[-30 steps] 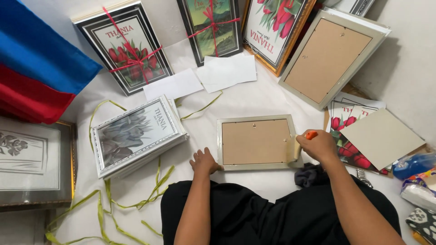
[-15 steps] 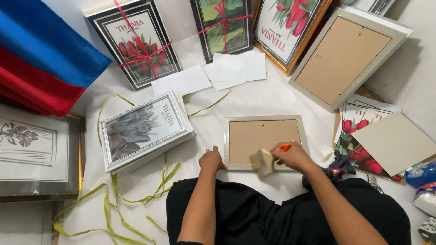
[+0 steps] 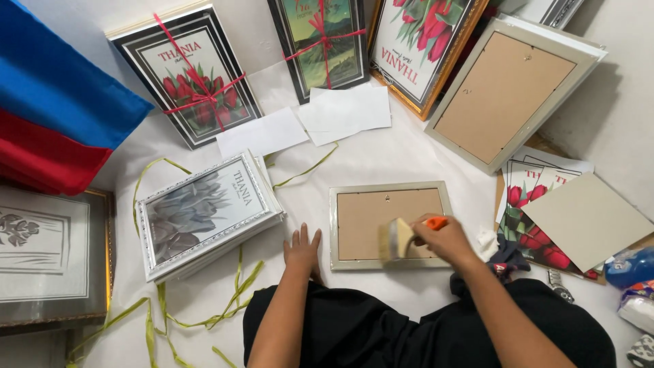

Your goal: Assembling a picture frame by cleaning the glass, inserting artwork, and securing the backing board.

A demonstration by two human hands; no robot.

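Our right hand [image 3: 446, 238] is curled closed around the orange handle of a broad, pale-bristled paintbrush [image 3: 397, 238], with the bristle head lying on the brown backing board of the small silver picture frame [image 3: 388, 223] that rests face down on the white sheet [image 3: 381, 157] in front of our knees. Our left hand [image 3: 302, 250] is open and flat, fingers spread a little, palm down on the sheet just beside the frame's left edge at about 9 o'clock from it; we cannot tell whether it touches the frame. Further out at 9 o'clock sits a stack of silver frames topped by a grey flower print [image 3: 204, 211], with loose yellow-green ribbon [image 3: 231, 300] trailing beside it. At 12 o'clock lie white paper sheets [image 3: 340, 112], and at 1 o'clock a larger silver frame [image 3: 511, 92] leans face down. At 3 o'clock a grey cardboard sheet [image 3: 586, 218] covers red tulip prints [image 3: 531, 204]
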